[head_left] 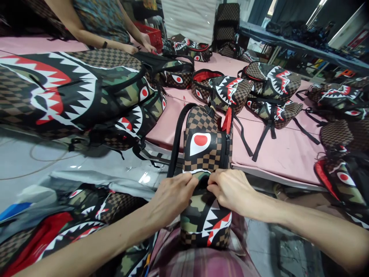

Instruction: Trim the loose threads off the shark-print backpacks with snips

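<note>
A small shark-mouth bag (206,154), brown checkered with camouflage and a red eye, lies lengthwise on my lap in front of me. My left hand (173,194) and my right hand (230,190) both pinch the bag's fabric at its middle, fingers closed and thumbs nearly touching each other. A black strap (176,138) loops up along the bag's left side. Its red lining (227,120) shows at the far end.
Several more shark-mouth bags lie on the pink table (288,154), and a big backpack (72,92) is stacked at left. More bags are heaped at my lower left (72,227) and right (343,181). Another person (98,23) works at the far left.
</note>
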`<state>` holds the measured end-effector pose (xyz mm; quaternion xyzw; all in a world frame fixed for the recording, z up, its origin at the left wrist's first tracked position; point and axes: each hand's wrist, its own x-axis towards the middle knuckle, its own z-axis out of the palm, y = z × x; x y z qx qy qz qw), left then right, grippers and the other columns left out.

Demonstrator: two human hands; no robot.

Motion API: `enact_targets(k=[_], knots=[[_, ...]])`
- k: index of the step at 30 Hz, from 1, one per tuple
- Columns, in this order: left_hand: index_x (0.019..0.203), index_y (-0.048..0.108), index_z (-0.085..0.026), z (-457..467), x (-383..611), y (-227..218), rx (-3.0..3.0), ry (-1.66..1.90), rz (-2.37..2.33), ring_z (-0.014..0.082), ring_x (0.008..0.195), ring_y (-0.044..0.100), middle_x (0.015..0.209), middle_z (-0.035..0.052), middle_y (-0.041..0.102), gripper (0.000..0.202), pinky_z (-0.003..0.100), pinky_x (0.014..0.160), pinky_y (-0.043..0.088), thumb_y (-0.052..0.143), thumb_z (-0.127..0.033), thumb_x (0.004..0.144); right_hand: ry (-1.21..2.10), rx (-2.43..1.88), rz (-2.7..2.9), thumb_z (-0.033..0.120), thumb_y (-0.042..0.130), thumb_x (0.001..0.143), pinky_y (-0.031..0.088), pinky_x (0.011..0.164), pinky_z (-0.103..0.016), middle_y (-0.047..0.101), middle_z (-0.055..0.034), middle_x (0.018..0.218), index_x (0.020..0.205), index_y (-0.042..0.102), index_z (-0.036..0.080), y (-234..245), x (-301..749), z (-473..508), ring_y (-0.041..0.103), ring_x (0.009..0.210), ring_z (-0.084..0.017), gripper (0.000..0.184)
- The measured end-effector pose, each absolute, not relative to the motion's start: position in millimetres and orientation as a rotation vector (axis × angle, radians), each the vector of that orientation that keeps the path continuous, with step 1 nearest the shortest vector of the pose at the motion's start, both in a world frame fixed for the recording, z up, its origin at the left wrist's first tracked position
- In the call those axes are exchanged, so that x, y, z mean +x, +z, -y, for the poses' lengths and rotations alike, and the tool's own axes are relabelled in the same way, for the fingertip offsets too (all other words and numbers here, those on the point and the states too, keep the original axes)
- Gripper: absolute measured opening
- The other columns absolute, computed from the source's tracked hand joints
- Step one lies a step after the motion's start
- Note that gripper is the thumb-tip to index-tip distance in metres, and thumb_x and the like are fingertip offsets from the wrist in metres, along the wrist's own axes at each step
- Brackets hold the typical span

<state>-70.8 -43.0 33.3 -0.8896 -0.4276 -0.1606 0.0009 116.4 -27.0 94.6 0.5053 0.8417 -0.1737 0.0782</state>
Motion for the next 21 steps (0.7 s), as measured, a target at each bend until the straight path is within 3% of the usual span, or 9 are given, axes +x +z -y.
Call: enact_targets(k=[3,6,8,10,12,15,18,21], knots=[[0.083,0.059,-0.020,40.0,-104.0,32.0,-2.492,-0.787,1.490,0.0145,0.066,0.059,0.073,0.0013,0.063,0.022,0.024,0.057,0.042,0.039,-0.011,0.085,-0.642,1.652,-2.779,0.027,0.045,0.089,0.041,0.061,-0.025,0.065,-0.0056,0.086,0.092,0.062,0.018,88.4,138.9,30.9,0.061,0.072,-0.016,0.019],[0.081,0.060,-0.018,42.5,-121.0,29.7,-2.277,-0.599,1.705,0.0286,0.086,0.061,0.084,0.0093,0.066,0.022,0.046,0.079,0.044,0.044,-0.031,0.087,-0.957,1.887,-3.010,0.032,0.049,0.088,0.045,0.070,-0.027,0.063,-0.0051,0.093,0.104,0.057,0.020,68.0,155.7,34.7,0.060,0.081,-0.016,0.022],[0.104,0.057,-0.016,44.5,-106.9,25.6,-2.327,-0.623,1.786,0.0370,0.109,0.052,0.112,0.0170,0.061,0.033,0.058,0.089,0.036,0.047,-0.041,0.085,-1.153,2.095,-3.033,0.034,0.058,0.081,0.047,0.070,-0.027,0.062,-0.0036,0.092,0.106,0.057,0.021,51.0,153.0,35.1,0.059,0.080,-0.016,0.028],[0.133,0.033,-0.016,42.7,-78.5,18.0,-2.408,-0.885,1.844,0.0340,0.127,0.038,0.138,0.0194,0.039,0.057,0.055,0.096,0.036,0.048,-0.041,0.085,-1.363,2.295,-2.975,0.034,0.064,0.075,0.046,0.064,-0.025,0.061,-0.0008,0.081,0.104,0.059,0.022,37.4,139.8,32.9,0.056,0.070,-0.014,0.032],[0.142,0.013,-0.016,36.4,-53.9,6.9,-2.335,-1.162,1.935,0.0297,0.132,0.030,0.146,0.0194,0.025,0.069,0.046,0.098,0.039,0.047,-0.038,0.085,-1.684,2.396,-2.873,0.034,0.063,0.075,0.044,0.058,-0.023,0.056,0.0022,0.069,0.098,0.062,0.021,29.7,125.7,26.6,0.052,0.060,-0.011,0.027],[0.142,0.014,-0.016,24.2,-55.9,-14.5,-2.082,-1.301,2.160,0.0317,0.132,0.030,0.146,0.0193,0.024,0.073,0.046,0.101,0.037,0.051,-0.037,0.083,-2.093,2.449,-2.721,0.037,0.057,0.079,0.042,0.058,-0.022,0.055,0.0023,0.067,0.091,0.064,0.018,19.9,127.8,7.2,0.049,0.059,-0.010,0.024],[0.140,0.021,-0.016,17.0,-101.5,-39.8,-1.862,-1.253,2.623,0.0351,0.120,0.045,0.137,0.0170,0.041,0.074,0.053,0.097,0.039,0.053,-0.043,0.078,-2.108,2.693,-2.470,0.047,0.051,0.081,0.041,0.058,-0.022,0.055,0.0007,0.068,0.092,0.064,0.016,-7.4,162.1,-16.3,0.049,0.061,-0.011,0.035],[0.118,0.049,-0.013,21.8,-145.5,-67.0,-1.631,-1.459,3.037,0.0295,0.087,0.063,0.095,0.0115,0.066,0.051,0.049,0.078,0.052,0.039,-0.047,0.081,-2.056,2.837,-2.083,0.058,0.046,0.079,0.042,0.055,-0.024,0.055,0.0002,0.061,0.090,0.065,0.014,-52.2,190.1,-27.7,0.050,0.058,-0.013,0.049]])
